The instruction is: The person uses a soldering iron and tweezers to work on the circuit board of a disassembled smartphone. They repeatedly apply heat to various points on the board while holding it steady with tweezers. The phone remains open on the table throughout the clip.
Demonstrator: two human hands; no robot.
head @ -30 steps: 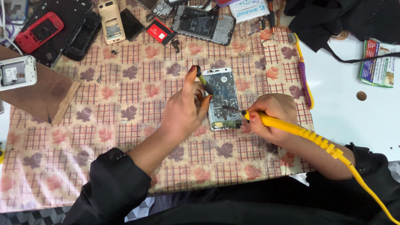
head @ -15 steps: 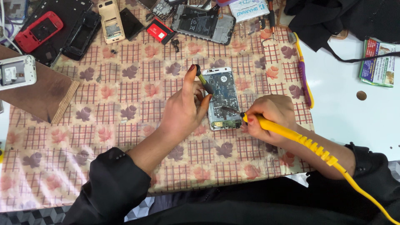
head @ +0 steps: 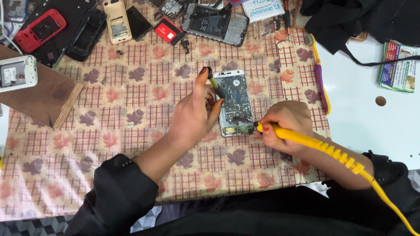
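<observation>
at the far left we see a white phone with its back open (head: 16,72), lying on a brown wooden board (head: 41,98), and above it a red phone shell (head: 40,29) next to a black phone frame (head: 86,34). a beige old phone without cover (head: 116,20) lies a little more to the right, near a small red battery (head: 169,30). all these rest on a beige cloth with a red grid and flower pattern (head: 131,100).

our left hand (head: 192,118) comes from a black sleeve and is clenched around a thin dark tool with a yellowish handle (head: 215,85), held between thumb and fingers. the tool points down to the opened silver smartphone with bare circuit board (head: 236,102). this phone lies flat on the cloth, in the middle, between both hands, and the left hand touches its left edge.

behind it lies a bigger dark opened phone with battery showing (head: 215,22).

our right hand (head: 286,126) is grasping a yellow soldering iron with a ribbed grip (head: 315,144), its tip at the lower right part of the phone. the yellow cable goes to the bottom right corner.

further right a purple and yellow toothbrush (head: 321,78) lies at the cloth edge, then a white table (head: 363,122), a black fabric (head: 350,22) and a green printed packet (head: 398,65).
</observation>
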